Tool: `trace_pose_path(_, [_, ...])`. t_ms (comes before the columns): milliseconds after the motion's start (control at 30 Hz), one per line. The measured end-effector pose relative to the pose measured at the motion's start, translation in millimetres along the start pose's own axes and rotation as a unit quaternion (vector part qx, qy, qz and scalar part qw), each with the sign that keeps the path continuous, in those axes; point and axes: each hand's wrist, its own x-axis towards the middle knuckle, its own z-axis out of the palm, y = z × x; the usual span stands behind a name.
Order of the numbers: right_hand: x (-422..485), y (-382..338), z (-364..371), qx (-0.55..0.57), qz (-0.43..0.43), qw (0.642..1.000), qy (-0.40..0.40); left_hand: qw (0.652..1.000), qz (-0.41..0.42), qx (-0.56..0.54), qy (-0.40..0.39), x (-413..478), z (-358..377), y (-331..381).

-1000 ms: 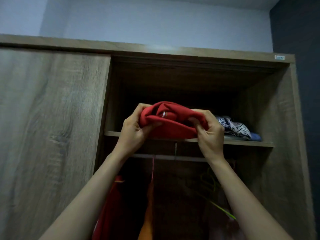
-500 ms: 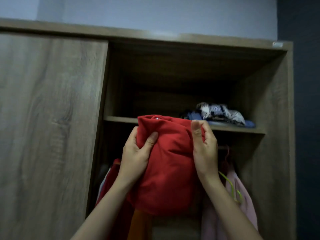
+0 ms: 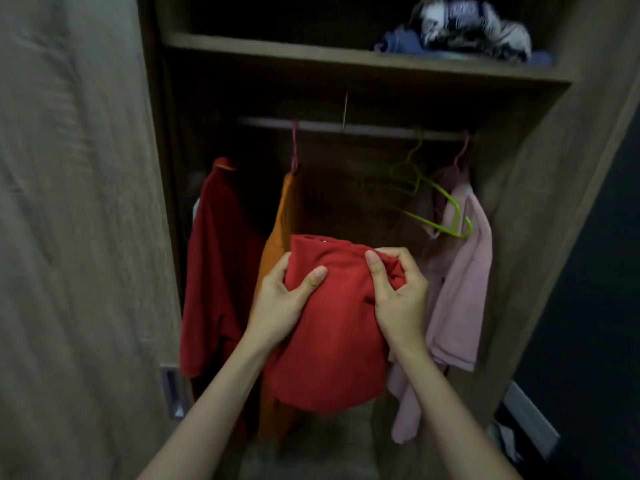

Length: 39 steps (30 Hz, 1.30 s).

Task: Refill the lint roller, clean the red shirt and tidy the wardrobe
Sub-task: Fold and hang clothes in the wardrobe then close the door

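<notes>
Two bare forearms rise from the bottom edge to a bundled red shirt [image 3: 332, 341], held up in front of an open wardrobe [image 3: 540, 202]. L hand [image 3: 280, 299] grips the bundle's left side, thumb pressed across the front & fingers wrapped round behind. R hand [image 3: 398, 289] pinches a bunched fold at the upper right, thumb & curled fingers closed on the cloth. The rest of the shirt sags loose below both hands, clear of the shelf & rail above. At left, the wood-grain sliding door [image 3: 76, 237] covers the other half of the unit, its metal pull [image 3: 172, 393] set into the edge low down. Behind the shirt, l. to r.: a dark-red garment [image 3: 218, 265] hanging next to the door edge; an orange garment [image 3: 280, 216] on a pink hanger [image 3: 294, 147], partly hidden by the bundle; then a pink garment [image 3: 460, 282] near the right wall panel. Bare lime-green hangers [image 3: 433, 202] hang tilted just in front of the pink one; exact no. unclear in the blur. All hang from a metal rail [image 3: 346, 128]. Above it runs the wooden shelf [image 3: 311, 53], with a pile [image 3: 467, 32] of black-&-white patterned fabric over blue cloth at its right end, too blurred to make out further.
</notes>
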Motion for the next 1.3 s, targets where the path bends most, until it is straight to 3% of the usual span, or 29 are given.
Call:
trace_pose_path(133, [-18,16,-8,-0.013,0.038,0.999,-0.037,0.999,0.008,0.032,-0.008,-14,-2,-20])
trace_pose_path(300, [-25,21,-14,-0.038,0.008,0.994,-0.097,0.999,0.017,0.037,-0.008,-23,-2,-38])
trace_pose_path(467, [-33,33,-12,-0.045,0.064,0.987,-0.138,0.999,0.007,0.032,-0.023,-29,-4,-56])
trace_pose_path(700, [-44,41,-13,-0.039,0.052,0.980,-0.189,0.999,-0.018,0.035,-0.025,-33,-6,-73])
trace_pose_path(933, [-58,56,-11,-0.115,0.099,0.959,-0.240,0.998,-0.011,0.054,-0.010,-39,-5,-80])
trace_pose_path(1033, [-59,55,-8,-0.096,0.124,0.959,-0.237,0.999,-0.024,0.037,0.006,-41,-1,-81])
trace_pose_path(1300, [-62,55,-9,0.033,0.175,0.978,-0.108,0.996,-0.054,0.009,0.068,-46,5,-92])
